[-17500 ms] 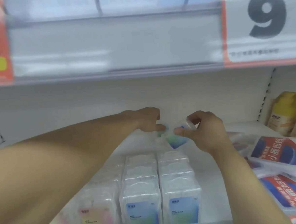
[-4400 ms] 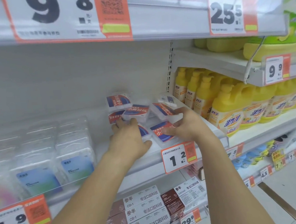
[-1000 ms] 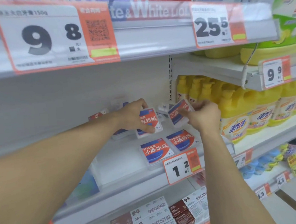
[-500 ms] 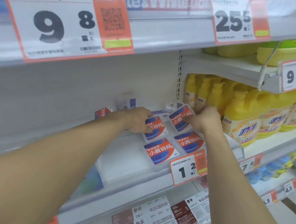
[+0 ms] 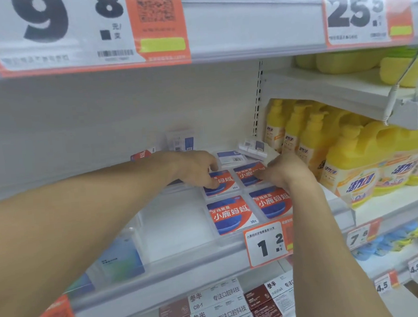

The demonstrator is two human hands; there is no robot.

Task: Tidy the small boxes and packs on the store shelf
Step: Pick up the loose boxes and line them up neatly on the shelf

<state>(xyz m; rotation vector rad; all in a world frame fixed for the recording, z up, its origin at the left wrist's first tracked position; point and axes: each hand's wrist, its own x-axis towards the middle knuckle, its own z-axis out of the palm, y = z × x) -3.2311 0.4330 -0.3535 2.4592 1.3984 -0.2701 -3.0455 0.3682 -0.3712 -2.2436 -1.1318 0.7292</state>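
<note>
**Both hands on the back row of boxes**

Both arms reach forward over the shelf (image 5: 186, 266). The left hand (image 5: 196, 169), palm down with fingers curled, presses the rear left box (image 5: 226, 184). The right hand (image 5: 285, 171) pinches the rear right box (image 5: 247, 176) beside it. Two more boxes (image 5: 231, 215) lie flat in front.
</note>
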